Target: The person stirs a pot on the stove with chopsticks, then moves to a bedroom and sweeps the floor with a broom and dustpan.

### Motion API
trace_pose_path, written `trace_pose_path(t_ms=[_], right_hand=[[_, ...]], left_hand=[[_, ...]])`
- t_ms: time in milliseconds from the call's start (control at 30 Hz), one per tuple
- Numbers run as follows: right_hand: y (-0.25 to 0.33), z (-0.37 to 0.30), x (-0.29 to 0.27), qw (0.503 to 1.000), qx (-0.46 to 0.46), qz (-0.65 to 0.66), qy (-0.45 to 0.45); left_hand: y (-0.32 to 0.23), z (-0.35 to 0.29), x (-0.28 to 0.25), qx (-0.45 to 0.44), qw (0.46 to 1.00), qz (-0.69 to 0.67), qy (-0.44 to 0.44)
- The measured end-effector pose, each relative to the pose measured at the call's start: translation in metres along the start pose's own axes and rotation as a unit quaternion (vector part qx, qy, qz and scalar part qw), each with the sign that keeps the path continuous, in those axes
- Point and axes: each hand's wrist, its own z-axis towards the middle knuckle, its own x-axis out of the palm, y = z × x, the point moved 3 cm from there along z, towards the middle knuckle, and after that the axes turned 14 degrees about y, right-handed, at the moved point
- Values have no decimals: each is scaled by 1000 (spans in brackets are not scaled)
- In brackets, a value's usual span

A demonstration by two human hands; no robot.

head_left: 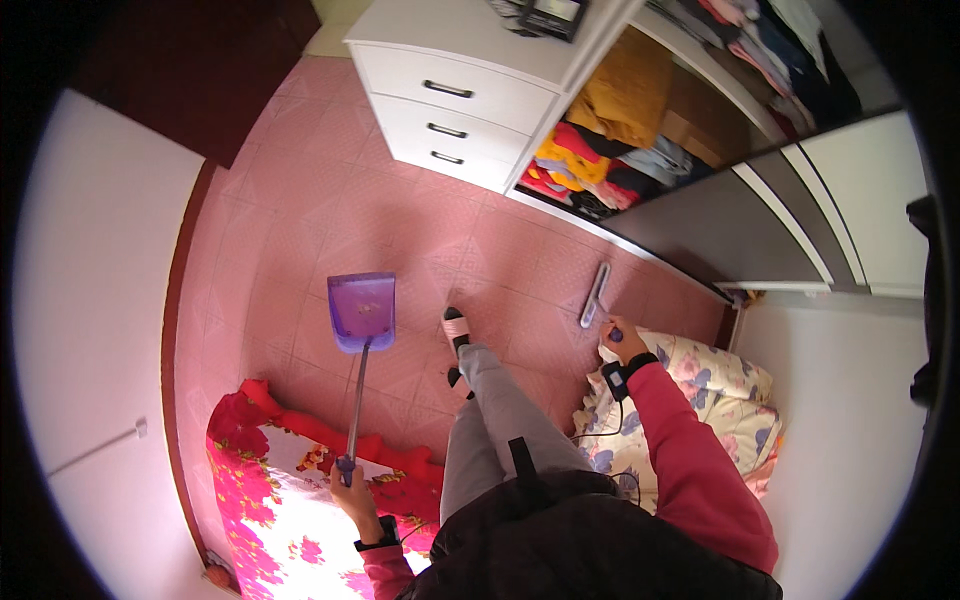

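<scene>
My left hand (355,500) is closed around the dark grip of a long-handled purple dustpan (362,312). The pan lies out in front on the pink tiles, with a few small specks in it. On the other side, my right hand (629,344) grips the purple-ended handle of what looks like a broom. The narrow grey broom head (596,295) is at the floor near the wardrobe's base, its handle mostly foreshortened.
Ahead stands a white drawer unit (455,65), beside an open wardrobe holding piled clothes (600,165) and a sliding door (720,220). A red floral bedspread (290,500) is at the left, flowered bedding (705,390) at the right. A dark door (190,70) stands far left.
</scene>
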Motion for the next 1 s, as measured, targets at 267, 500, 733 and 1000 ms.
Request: trace_pose_path(t_ms=[267, 500, 733, 1000], right_hand=[[59, 219, 218, 986, -118, -71, 91], [200, 455, 337, 650, 306, 687, 109], [294, 454, 283, 651, 237, 697, 183], [303, 271, 201, 482, 383, 776, 136]], left_hand=[[-35, 65, -41, -60, 996, -6, -67], [-55, 137, -56, -133, 980, -65, -131], [-31, 201, -101, -156, 970, -131, -133], [10, 236, -169, -157, 974, -135, -94]])
